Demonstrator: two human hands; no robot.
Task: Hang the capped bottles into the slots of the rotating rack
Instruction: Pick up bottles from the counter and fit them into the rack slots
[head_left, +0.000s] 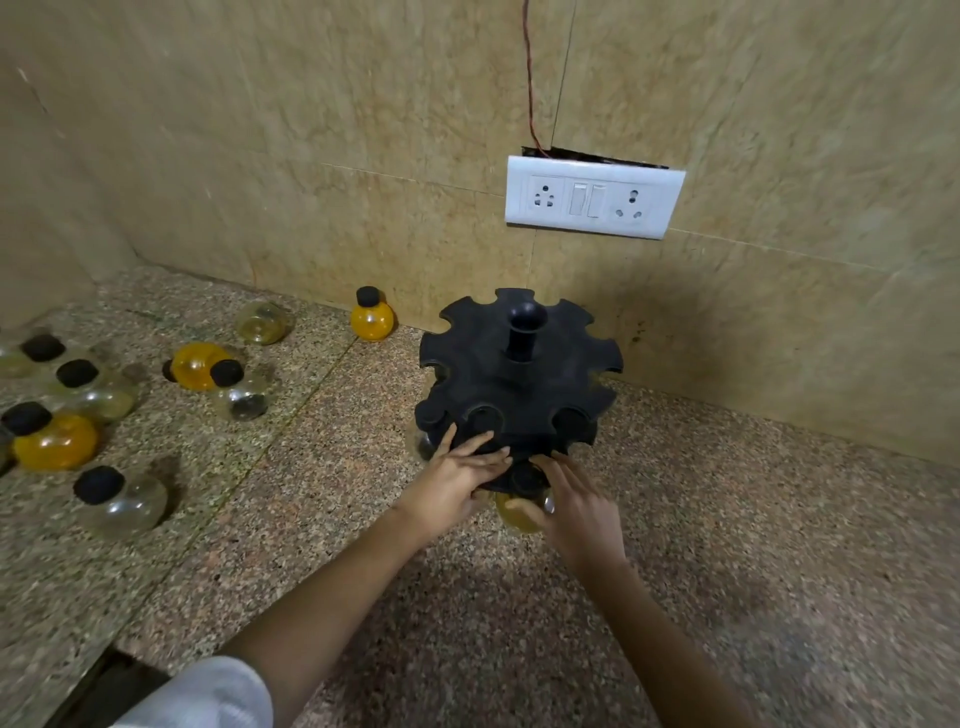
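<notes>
A black rotating rack (519, 384) with a notched top tier and a lower tier stands on the granite counter by the wall. Three black caps sit in lower slots. My right hand (576, 506) grips a round yellowish bottle (522, 514) whose black cap lies at the front slot of the lower tier. My left hand (462, 475) rests flat on the lower tier's front edge, fingers spread. Several round capped bottles lie on the counter to the left, some orange (54, 441), some clear (124, 501). One orange bottle (371, 317) stands upright by the wall.
A white socket and switch plate (595, 197) is fixed to the tiled wall above the rack, with a red wire (530, 78) running up from it. The counter's corner is at the far left. A dark gap (104, 686) shows at the counter's near left edge.
</notes>
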